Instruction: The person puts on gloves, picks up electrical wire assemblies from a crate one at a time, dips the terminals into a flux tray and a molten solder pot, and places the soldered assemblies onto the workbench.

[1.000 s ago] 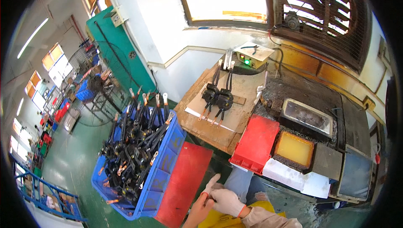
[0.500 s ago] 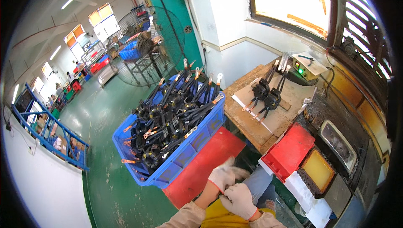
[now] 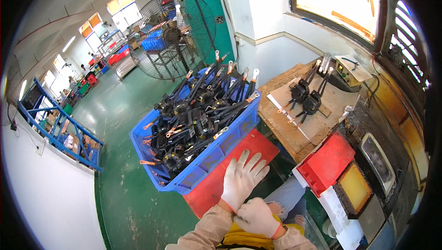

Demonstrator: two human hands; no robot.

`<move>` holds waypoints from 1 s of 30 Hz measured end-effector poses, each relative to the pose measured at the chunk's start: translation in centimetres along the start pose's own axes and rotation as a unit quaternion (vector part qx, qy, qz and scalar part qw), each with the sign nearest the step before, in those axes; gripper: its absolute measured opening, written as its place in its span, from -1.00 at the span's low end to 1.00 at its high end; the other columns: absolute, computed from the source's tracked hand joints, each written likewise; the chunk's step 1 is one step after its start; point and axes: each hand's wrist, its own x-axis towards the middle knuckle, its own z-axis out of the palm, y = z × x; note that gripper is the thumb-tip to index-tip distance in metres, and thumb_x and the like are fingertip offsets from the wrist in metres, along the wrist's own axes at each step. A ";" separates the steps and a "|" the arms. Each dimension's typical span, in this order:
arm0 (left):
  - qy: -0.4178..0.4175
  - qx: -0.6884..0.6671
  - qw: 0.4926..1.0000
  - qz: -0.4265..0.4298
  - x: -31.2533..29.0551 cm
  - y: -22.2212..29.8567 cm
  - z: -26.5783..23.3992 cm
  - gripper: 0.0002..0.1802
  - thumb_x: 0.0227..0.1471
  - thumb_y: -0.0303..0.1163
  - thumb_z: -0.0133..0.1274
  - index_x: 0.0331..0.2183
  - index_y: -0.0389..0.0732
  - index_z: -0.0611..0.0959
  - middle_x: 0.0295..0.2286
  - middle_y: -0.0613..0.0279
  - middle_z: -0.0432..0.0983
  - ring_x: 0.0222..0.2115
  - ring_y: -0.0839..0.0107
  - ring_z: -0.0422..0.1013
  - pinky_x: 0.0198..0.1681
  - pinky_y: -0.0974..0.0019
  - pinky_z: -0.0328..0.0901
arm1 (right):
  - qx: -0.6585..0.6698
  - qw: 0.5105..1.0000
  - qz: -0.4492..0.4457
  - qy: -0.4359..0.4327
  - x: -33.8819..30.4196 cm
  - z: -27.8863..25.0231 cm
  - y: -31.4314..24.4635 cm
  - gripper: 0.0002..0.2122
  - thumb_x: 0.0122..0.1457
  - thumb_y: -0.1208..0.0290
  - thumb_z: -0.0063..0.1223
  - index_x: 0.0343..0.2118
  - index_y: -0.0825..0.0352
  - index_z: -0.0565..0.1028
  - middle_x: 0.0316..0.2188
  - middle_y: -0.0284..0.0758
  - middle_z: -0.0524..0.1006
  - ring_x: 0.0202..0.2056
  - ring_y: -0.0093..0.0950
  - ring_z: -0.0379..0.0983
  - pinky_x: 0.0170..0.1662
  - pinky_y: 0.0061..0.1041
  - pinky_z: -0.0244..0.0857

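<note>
Both hands wear white knitted work gloves. My left hand is raised, palm showing, its fingers stretched and spread with nothing in them. My right hand is closed at the left wrist, pinching the cuff of the left glove. Just beyond the left hand stands a blue plastic crate on a red surface. It is heaped with black cable assemblies that have ring-shaped coils and metal lugs.
To the right, two black coil assemblies lie on a wooden bench. Nearer stand a red tray, a dark-framed pan of yellow material and a metal-rimmed opening. A control box sits behind; a large fan stands beyond the crate.
My left hand has lifted and its fingers have spread out from a blurred, bent pose. The right hand has come to the left wrist's cuff. The view has shifted slightly.
</note>
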 end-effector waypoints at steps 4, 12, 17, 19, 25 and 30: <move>0.017 -0.006 1.000 0.000 0.1 0.8 -0.4 -0.32 0.32 0.06 -0.21 0.25 -0.21 0.26 0.22 -0.14 0.20 0.22 -0.06 0.18 0.30 -0.19 0.09 | 0.026 0.998 -0.015 -0.055 0.6 -0.6 -1.1 -0.75 0.02 0.24 0.21 -0.67 0.24 0.50 -0.66 -0.31 0.49 -0.54 -0.27 0.48 -0.41 -0.26 0.30; -0.026 0.385 0.907 0.167 0.3 8.6 -1.8 -0.52 0.32 -0.18 -0.08 0.08 -0.36 0.47 -0.03 0.00 0.53 0.01 0.20 0.46 0.19 0.09 0.28 | 0.066 0.993 0.100 -0.020 -2.9 -2.1 0.3 -0.77 0.04 0.27 0.21 -0.63 0.28 0.53 -0.60 -0.22 0.53 -0.46 -0.19 0.49 -0.36 -0.24 0.32; 0.121 0.746 0.582 0.299 -1.6 16.9 -2.0 -0.63 0.15 -0.23 0.13 -0.07 -0.24 0.63 -0.14 0.07 0.57 -0.06 0.23 0.47 0.09 0.23 0.31 | 0.095 0.979 0.177 -0.029 -5.9 -2.0 1.3 -0.85 0.02 0.32 0.24 -0.55 0.27 0.56 -0.53 -0.22 0.52 -0.39 -0.17 0.47 -0.30 -0.24 0.33; 0.098 0.879 0.344 0.316 -1.9 20.5 -2.3 -0.62 0.08 -0.17 0.17 -0.12 -0.21 0.66 -0.14 0.05 0.55 -0.05 0.13 0.44 0.09 0.14 0.29 | 0.104 0.973 0.200 -0.047 -6.5 -1.8 1.2 -0.85 0.02 0.33 0.24 -0.55 0.28 0.56 -0.51 -0.20 0.52 -0.37 -0.16 0.47 -0.30 -0.24 0.33; 0.078 0.882 0.345 0.312 -0.1 22.9 -1.6 -0.51 0.02 -0.09 0.21 -0.08 -0.18 0.63 -0.09 0.06 0.52 0.01 0.05 0.40 0.11 0.10 0.28 | 0.106 0.974 0.198 0.020 -6.3 -1.3 1.2 -0.78 0.08 0.26 0.17 -0.55 0.32 0.57 -0.56 -0.16 0.56 -0.42 -0.15 0.52 -0.35 -0.18 0.37; 0.071 0.905 0.295 0.298 2.5 22.3 -1.1 -0.40 0.04 -0.02 0.17 0.03 -0.17 0.56 -0.01 0.05 0.48 0.04 0.04 0.37 0.14 0.09 0.26 | 0.137 0.967 0.208 -0.045 -5.6 -0.4 0.7 -0.71 0.12 0.19 0.12 -0.54 0.35 0.58 -0.54 -0.12 0.56 -0.42 -0.11 0.52 -0.35 -0.17 0.37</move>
